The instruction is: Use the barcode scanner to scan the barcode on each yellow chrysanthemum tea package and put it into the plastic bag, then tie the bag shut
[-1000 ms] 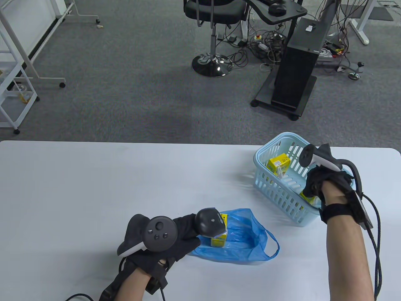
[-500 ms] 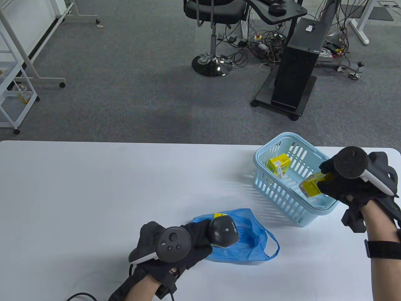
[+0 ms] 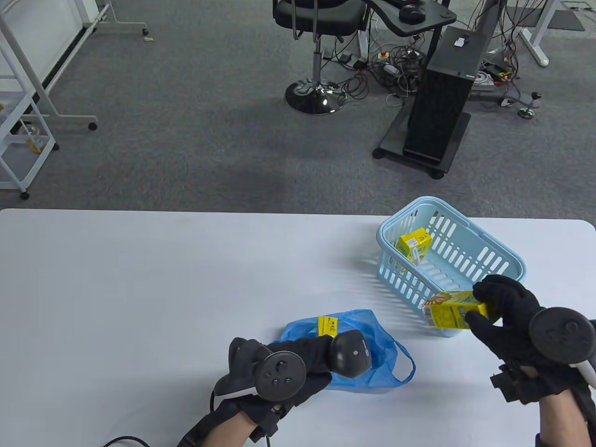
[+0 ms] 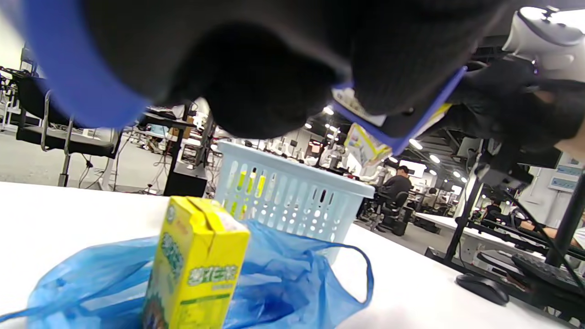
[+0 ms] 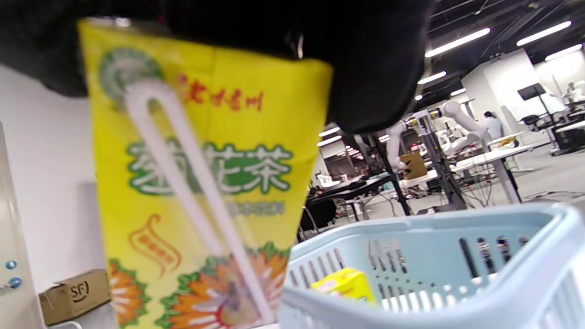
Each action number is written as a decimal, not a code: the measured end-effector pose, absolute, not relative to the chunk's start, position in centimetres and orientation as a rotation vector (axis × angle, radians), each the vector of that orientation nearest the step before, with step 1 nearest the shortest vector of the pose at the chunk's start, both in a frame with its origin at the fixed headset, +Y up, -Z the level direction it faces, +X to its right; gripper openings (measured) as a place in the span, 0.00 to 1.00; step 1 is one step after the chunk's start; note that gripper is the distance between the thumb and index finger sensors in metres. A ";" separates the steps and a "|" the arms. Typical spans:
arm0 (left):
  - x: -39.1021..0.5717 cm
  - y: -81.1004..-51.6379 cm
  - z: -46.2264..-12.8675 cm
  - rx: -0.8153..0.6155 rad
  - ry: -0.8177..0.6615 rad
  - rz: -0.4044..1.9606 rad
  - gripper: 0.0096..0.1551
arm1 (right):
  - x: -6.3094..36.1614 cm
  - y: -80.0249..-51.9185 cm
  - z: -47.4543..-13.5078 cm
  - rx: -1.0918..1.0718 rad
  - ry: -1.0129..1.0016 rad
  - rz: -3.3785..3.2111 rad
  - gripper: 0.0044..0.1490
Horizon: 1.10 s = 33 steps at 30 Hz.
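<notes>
My right hand (image 3: pixel 482 309) pinches a yellow chrysanthemum tea carton (image 3: pixel 454 314) on its side, just above the near corner of the light-blue basket (image 3: pixel 465 260). In the right wrist view that carton (image 5: pixel 205 183) fills the left half, its straw facing the camera. A second carton (image 3: pixel 413 244) stands inside the basket. My left hand (image 3: pixel 316 354) grips the black barcode scanner (image 3: pixel 349 354) over the blue plastic bag (image 3: pixel 372 340). A third carton (image 3: pixel 327 326) stands on the bag, seen upright as the carton (image 4: pixel 196 269) in the left wrist view.
The white table (image 3: pixel 139 279) runs the full width of the view. The basket stands near its far right edge. A cable (image 3: pixel 121 440) trails from my left wrist at the near edge. Beyond the table are an office chair (image 3: pixel 316 28) and a black cabinet (image 3: pixel 442 102).
My right hand has lifted a carton out of the basket and brought it nearer and leftward over the basket's near corner. My left hand with the scanner has shifted right and nearer.
</notes>
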<state>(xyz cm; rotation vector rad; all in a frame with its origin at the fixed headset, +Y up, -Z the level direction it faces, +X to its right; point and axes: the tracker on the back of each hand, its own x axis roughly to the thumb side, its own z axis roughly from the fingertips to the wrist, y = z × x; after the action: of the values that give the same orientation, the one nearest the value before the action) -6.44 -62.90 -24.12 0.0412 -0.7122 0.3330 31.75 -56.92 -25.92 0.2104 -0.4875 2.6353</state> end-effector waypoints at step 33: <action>-6.0 -64.5 -24.7 0.092 -0.722 0.332 0.33 | 25.3 -59.6 -27.8 0.475 -0.278 2.463 0.43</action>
<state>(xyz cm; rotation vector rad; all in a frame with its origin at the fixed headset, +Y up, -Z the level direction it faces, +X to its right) -6.02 -64.47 -24.68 0.0919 -0.7219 0.3321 25.33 -59.56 -27.80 0.4751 -0.2781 2.4630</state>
